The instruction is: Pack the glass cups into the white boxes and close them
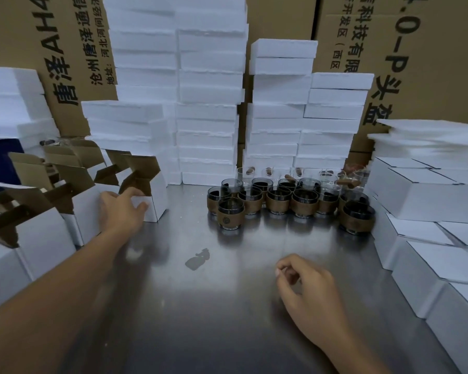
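Cartons: brown printed cartons stand along the far side.
Foam: tall stacks of white foam slabs rise in front of them, at the far edge of the table.
Table: a shiny metal table spreads under both my arms.
Closed boxes: shut white boxes are piled along the right.
Open boxes: white boxes with brown flaps up crowd the left.
Glass cups: the glass cups, banded in brown, cluster far centre-right. They are well apart from both my hands.
Left hand: my left hand touches the near wall of the rightmost open box. I cannot tell whether it pinches it.
Right hand: my right hand is near me over the table, fingers loosely curled and holding nothing.
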A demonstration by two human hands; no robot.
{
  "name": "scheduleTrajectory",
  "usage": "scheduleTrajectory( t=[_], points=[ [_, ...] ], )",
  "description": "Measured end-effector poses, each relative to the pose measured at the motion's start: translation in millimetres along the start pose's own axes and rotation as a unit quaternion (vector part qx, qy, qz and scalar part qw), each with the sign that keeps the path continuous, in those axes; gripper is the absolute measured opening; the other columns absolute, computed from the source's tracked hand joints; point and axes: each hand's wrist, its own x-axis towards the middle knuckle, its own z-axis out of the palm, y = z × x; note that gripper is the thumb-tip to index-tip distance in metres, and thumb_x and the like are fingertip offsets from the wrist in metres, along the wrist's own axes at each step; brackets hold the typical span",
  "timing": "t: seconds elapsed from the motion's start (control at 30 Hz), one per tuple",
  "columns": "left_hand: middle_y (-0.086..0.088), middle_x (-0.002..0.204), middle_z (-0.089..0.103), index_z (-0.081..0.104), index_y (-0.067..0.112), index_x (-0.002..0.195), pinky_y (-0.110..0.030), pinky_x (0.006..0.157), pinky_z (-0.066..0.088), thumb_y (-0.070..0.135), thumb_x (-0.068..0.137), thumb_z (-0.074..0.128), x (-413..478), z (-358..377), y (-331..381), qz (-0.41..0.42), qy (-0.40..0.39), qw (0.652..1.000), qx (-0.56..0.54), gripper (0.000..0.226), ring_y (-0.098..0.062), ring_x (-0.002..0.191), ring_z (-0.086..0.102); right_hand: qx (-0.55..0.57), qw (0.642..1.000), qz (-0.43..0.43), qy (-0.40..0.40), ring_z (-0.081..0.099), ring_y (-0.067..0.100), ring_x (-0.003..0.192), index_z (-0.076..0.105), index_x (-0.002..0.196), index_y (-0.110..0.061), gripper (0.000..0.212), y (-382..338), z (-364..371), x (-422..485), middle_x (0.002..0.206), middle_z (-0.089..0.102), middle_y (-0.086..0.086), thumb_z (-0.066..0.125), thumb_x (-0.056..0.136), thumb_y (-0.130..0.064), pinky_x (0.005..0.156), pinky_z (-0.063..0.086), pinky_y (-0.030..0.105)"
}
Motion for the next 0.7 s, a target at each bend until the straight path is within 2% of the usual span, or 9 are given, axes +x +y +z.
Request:
scheduleTrajectory(
  t=[0.1,0.3,0.47,0.53,0.6,0.7],
  points=[
    [-0.014,0.134,0.032,0.058,0.025,0.106,-0.043,0.098,0.039,0.034,0.089,0.061,-10,-4,-1,0.023,-0.004,0.999,-0.021,0.019,-0.038,0.118,0.040,0.007,1.000,0.007,-0.006,0.054,0.008,0.069,0.057,0.074,-0.025,0.016,-1,-2,1,0.065,0.057,-0.005,0.062,0.086,-0.014,0.063,0.044,0.028],
    [-0.011,0.133,0.034,0.057,0.027,0.096,-0.036,0.098,0.039,0.032,0.087,0.064,-51,-16,23,0.071,-0.011,0.990,-0.117,0.013,-0.035,0.114,0.046,0.017,1.000,0.018,-0.013,0.056,0.013,0.070,0.061,0.079,-0.019,0.009,-2,-3,0,0.069,0.059,-0.002,0.060,0.086,-0.013,0.063,0.046,0.032],
    [-0.004,0.121,0.038,0.058,0.034,0.087,-0.022,0.091,0.028,0.031,0.084,0.068,-104,-25,59,0.132,-0.023,0.970,-0.205,0.011,-0.016,0.104,0.039,0.028,1.000,0.014,0.000,0.057,0.012,0.072,0.060,0.081,-0.022,0.010,-2,-4,-2,0.071,0.060,-0.004,0.060,0.087,-0.014,0.063,0.046,0.029],
    [-0.002,0.118,0.043,0.057,0.039,0.080,-0.010,0.086,0.024,0.031,0.081,0.071,-128,-27,74,0.152,-0.038,0.962,-0.225,0.016,-0.010,0.104,0.036,0.050,0.998,0.020,0.011,0.057,0.011,0.075,0.058,0.087,-0.026,0.012,-1,-4,-4,0.074,0.059,-0.005,0.061,0.086,-0.014,0.064,0.045,0.027],
    [-0.004,0.117,0.048,0.056,0.039,0.077,0.003,0.076,0.023,0.030,0.079,0.073,-150,-25,87,0.166,-0.052,0.955,-0.239,0.020,-0.006,0.101,0.036,0.080,0.996,0.027,0.021,0.056,0.008,0.080,0.056,0.100,-0.029,0.021,0,-4,-7,0.081,0.057,-0.008,0.064,0.085,-0.017,0.070,0.044,0.026],
    [-0.005,0.117,0.049,0.055,0.039,0.076,0.009,0.074,0.021,0.029,0.077,0.075,-179,-17,99,0.179,-0.073,0.949,-0.249,0.022,-0.005,0.103,0.038,0.106,0.994,0.034,0.004,0.052,0.001,0.093,0.044,0.124,-0.036,0.049,3,-5,-9,0.102,0.050,-0.020,0.068,0.082,-0.028,0.078,0.045,0.023]
  ],
)
